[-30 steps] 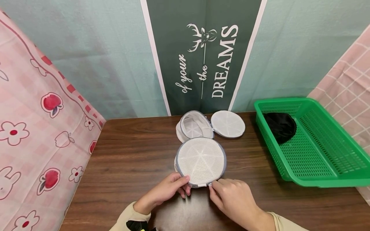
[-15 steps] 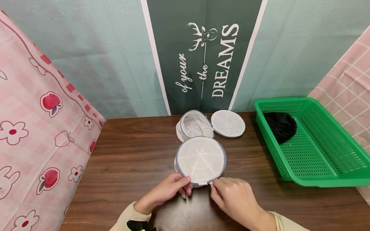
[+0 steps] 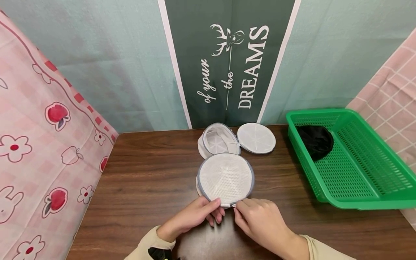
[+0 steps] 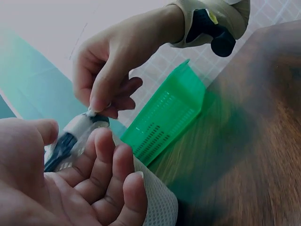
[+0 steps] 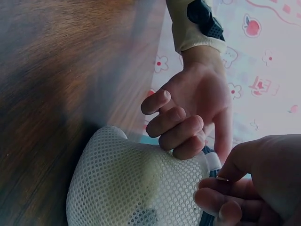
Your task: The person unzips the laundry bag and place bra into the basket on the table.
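Observation:
A round white mesh laundry bag with a grey zipped rim stands near the middle of the table, its flat lid facing up. My left hand pinches the rim at the near side, thumb on top and fingers beneath. Just right of it, my right hand pinches the small zip pull beside a white tab. In the right wrist view, the bag's mesh side bulges, and a dark patch shows through it low down. The left wrist view has the pull between the right thumb and forefinger.
Behind stands a second mesh laundry bag, unzipped, its round lid folded out to the right. A green plastic basket at the right holds a black cloth item. Printed curtains border the wooden table.
My left hand has slid a little rightward along the rim, closer to the right hand. The right hand and pull have shifted slightly; the bag remains in place.

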Available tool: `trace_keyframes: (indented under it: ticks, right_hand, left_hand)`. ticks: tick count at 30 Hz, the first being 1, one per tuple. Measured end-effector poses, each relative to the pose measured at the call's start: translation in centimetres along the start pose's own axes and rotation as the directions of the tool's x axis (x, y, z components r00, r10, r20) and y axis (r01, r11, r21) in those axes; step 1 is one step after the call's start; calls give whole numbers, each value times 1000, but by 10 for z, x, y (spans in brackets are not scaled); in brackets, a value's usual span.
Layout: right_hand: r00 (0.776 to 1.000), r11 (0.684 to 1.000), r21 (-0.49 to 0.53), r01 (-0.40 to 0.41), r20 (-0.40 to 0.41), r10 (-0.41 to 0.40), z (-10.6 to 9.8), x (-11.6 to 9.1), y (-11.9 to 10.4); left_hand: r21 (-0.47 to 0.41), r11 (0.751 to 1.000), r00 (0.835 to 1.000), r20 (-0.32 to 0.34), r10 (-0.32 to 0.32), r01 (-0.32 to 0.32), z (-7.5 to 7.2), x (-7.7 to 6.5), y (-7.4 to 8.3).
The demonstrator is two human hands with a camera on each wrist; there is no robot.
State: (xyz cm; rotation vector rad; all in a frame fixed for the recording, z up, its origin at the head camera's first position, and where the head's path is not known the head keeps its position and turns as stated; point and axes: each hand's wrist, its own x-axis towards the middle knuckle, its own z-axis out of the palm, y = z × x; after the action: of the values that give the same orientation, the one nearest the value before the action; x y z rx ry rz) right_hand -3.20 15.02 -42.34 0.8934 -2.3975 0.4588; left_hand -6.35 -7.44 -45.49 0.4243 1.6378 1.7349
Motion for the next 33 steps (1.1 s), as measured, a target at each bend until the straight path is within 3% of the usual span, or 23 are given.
trace_keyframes:
  ticks: [13, 33]
  right_hand:
    - [999, 999, -1, 34, 24, -34, 2, 6, -2]
    - [999, 999, -17, 35, 15, -34, 4, 1, 2]
  left_hand:
    - [-45, 999, 996, -87, -6, 2, 7, 2, 1]
    - [-49, 999, 994, -107, 4, -10, 10, 2, -4]
